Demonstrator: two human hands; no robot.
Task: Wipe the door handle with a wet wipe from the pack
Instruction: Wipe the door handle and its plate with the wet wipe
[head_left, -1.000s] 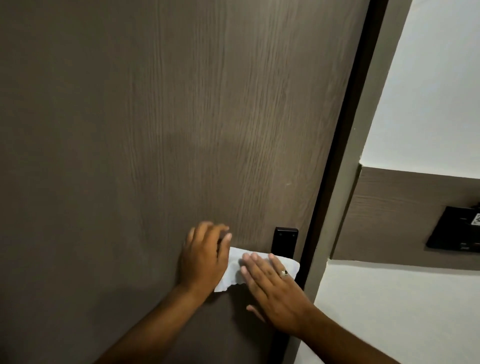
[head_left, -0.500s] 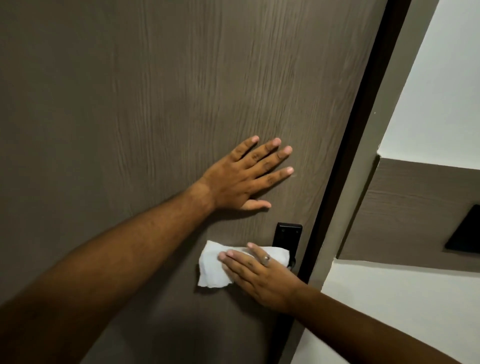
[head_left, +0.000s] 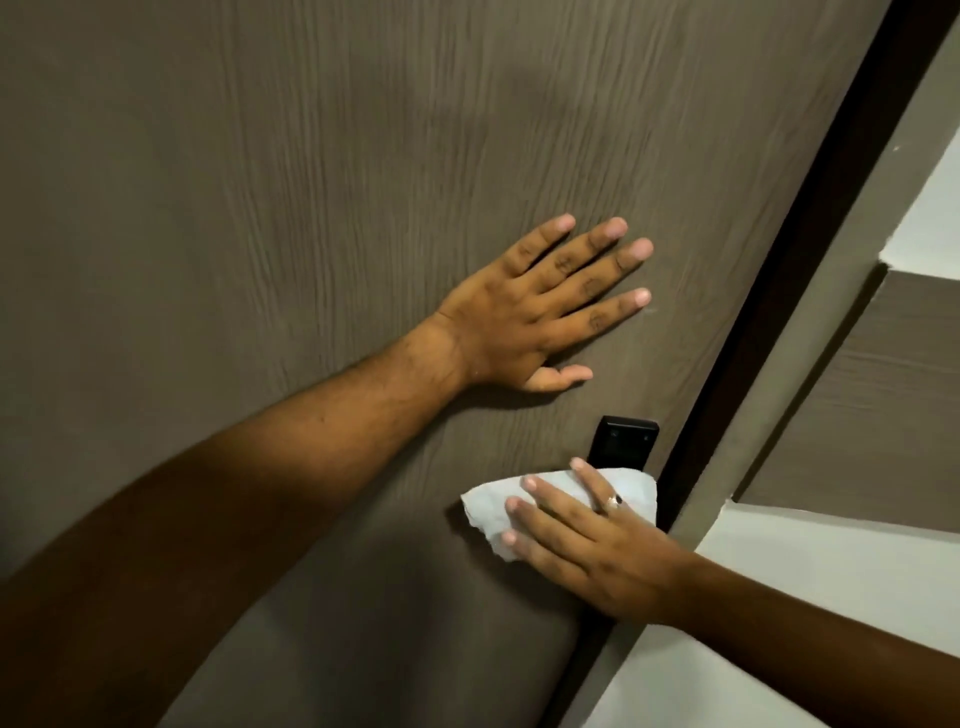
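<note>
Right hand (head_left: 587, 551) presses the wipe (head_left: 488, 506) with straight fingers; at its 12 o'clock, left hand (head_left: 524, 312) lies spread-fingered on the door (head_left: 260, 208).

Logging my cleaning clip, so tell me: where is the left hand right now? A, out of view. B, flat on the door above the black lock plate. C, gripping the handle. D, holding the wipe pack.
B: the left hand lies flat, fingers straight, on the door above the black lock plate, while the right hand presses the wipe lower down.
</note>
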